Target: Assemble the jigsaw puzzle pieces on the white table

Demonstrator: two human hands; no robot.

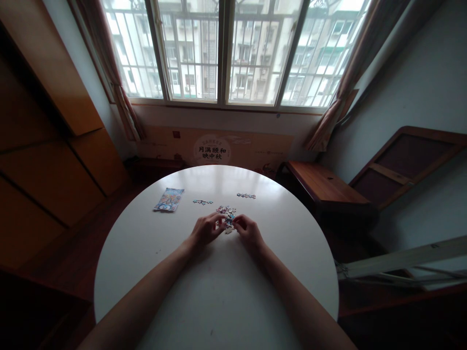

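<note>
A small heap of jigsaw puzzle pieces [226, 211] lies on the round white table [219, 291], between my two hands. At the heap's left edge, my left hand [207, 228] has its fingers bent inward, with thumb and forefinger closing at a puzzle piece. Just opposite, my right hand [250, 230] pinches a puzzle piece at the right side of the heap. The fingertips partly hide the pieces they touch. Beyond the heap are two short rows of puzzle pieces, a left row [203, 201] and a right row [246, 196].
A colourful picture sheet or packet [169, 200] lies at the table's far left. A brown wooden bench [324, 181] stands past the table's right edge. Cabinets [44, 184] line the left side, and a barred window [226, 53] is ahead.
</note>
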